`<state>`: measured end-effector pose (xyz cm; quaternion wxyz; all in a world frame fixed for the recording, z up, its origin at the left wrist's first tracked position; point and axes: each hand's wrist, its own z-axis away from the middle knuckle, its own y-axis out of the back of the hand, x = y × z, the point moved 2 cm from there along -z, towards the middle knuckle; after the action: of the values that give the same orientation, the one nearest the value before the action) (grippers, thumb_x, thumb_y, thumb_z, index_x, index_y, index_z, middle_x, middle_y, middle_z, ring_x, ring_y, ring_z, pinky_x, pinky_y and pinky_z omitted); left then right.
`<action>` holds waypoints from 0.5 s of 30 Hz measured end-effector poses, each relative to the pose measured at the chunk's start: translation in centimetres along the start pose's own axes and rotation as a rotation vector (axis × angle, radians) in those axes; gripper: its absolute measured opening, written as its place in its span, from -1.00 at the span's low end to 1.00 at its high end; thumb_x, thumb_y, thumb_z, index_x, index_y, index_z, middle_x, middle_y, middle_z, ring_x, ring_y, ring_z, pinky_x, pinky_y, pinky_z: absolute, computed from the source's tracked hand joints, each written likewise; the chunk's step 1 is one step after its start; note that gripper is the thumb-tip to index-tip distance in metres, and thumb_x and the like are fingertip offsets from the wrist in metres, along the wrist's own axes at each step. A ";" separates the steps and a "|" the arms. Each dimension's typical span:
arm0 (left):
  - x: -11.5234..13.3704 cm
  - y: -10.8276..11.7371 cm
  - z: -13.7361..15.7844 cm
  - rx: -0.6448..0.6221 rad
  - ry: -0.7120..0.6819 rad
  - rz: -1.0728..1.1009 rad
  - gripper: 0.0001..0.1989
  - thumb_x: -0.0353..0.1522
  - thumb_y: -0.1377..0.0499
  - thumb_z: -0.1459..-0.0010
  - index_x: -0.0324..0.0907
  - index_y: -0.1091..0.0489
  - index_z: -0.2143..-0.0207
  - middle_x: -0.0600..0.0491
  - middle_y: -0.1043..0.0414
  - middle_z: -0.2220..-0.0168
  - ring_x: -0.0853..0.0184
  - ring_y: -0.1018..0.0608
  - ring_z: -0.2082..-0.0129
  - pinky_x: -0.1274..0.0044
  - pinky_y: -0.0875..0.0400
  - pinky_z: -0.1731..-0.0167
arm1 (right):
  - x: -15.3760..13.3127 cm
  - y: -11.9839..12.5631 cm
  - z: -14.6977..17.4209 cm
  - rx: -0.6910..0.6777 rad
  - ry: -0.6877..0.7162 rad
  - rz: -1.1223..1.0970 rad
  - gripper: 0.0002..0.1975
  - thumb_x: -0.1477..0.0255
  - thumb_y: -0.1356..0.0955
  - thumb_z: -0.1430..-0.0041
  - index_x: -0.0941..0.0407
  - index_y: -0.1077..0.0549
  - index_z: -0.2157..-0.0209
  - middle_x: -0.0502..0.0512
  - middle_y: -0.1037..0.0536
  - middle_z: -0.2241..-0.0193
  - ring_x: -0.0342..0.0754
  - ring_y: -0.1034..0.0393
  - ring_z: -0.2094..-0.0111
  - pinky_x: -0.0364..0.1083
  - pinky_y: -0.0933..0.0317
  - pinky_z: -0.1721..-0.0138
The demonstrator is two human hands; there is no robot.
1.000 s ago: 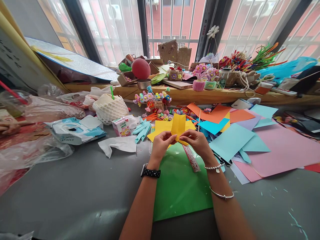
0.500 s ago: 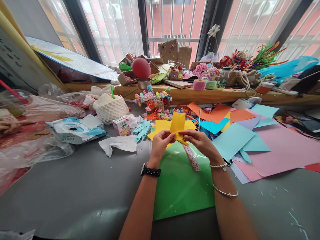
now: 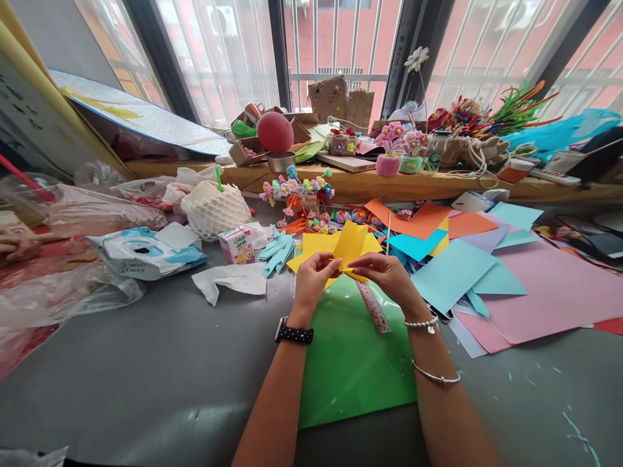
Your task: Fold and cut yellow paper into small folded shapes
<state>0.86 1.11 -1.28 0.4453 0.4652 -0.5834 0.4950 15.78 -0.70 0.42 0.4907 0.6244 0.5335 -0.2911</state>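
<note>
Between the fingertips of both hands is a folded piece of yellow paper (image 3: 350, 241), its upper part standing up and leaning slightly right. My left hand (image 3: 315, 274) pinches its lower left side, and my right hand (image 3: 384, 274) pinches the lower right side. Behind it lie more sheets of yellow paper (image 3: 311, 244), partly covered by the hands. Below the hands a green sheet (image 3: 360, 370) lies flat on the grey table (image 3: 185, 376). A patterned ruler-like strip (image 3: 374, 307) rests on the green sheet, its upper end hidden near the fingers.
Coloured papers, including a pink sheet (image 3: 559, 285) and a light blue sheet (image 3: 455, 275), overlap at right. On the left are a wipes pack (image 3: 150, 253), a tissue (image 3: 233, 280), a small pink box (image 3: 237, 246) and a foam-netted coconut (image 3: 214, 211). A crocheted flower basket (image 3: 302, 194) stands behind.
The upright part of the yellow paper has tilted to the right. My right hand and wrist have shifted slightly left; the left hand stays nearly in place.
</note>
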 end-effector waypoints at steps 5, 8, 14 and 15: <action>0.2 0.0 0.0 -0.001 0.015 0.020 -0.73 -0.32 -0.24 0.21 -0.28 -0.32 0.42 0.12 -0.40 0.53 0.47 -0.46 0.59 0.58 -0.41 0.48 | 0.0 0.1 0.1 -0.019 0.033 0.017 -0.85 0.33 -0.36 0.10 0.08 -0.49 0.45 0.04 -0.48 0.45 -0.12 -0.36 0.41 -0.14 -0.24 0.39; 0.3 0.0 0.0 0.008 0.026 0.033 -0.73 -0.33 -0.24 0.21 -0.28 -0.32 0.42 0.13 -0.39 0.54 0.48 -0.45 0.61 0.58 -0.41 0.49 | -0.3 0.1 0.2 -0.043 0.070 0.042 -0.86 0.34 -0.35 0.08 0.08 -0.49 0.44 0.03 -0.46 0.46 -0.13 -0.35 0.42 -0.15 -0.22 0.40; 0.2 0.0 0.0 -0.020 0.038 0.053 -0.73 -0.35 -0.26 0.23 -0.27 -0.32 0.43 0.15 -0.38 0.56 0.48 -0.46 0.58 0.59 -0.40 0.47 | -0.2 -0.1 -0.1 -0.002 0.036 0.045 -0.86 0.33 -0.34 0.07 0.11 -0.46 0.50 0.04 -0.48 0.49 -0.11 -0.35 0.43 -0.13 -0.23 0.38; 0.2 -0.1 0.0 -0.033 0.039 0.058 -0.73 -0.35 -0.26 0.24 -0.28 -0.32 0.43 0.14 -0.39 0.55 0.48 -0.46 0.57 0.59 -0.40 0.46 | -0.1 -0.2 -0.1 0.012 0.017 0.035 -0.85 0.33 -0.34 0.08 0.12 -0.45 0.51 0.05 -0.49 0.49 -0.11 -0.36 0.43 -0.12 -0.23 0.39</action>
<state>0.88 1.06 -1.11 0.4496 0.4309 -0.5959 0.5071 15.55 -0.64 0.49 0.4875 0.6391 0.5248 -0.2802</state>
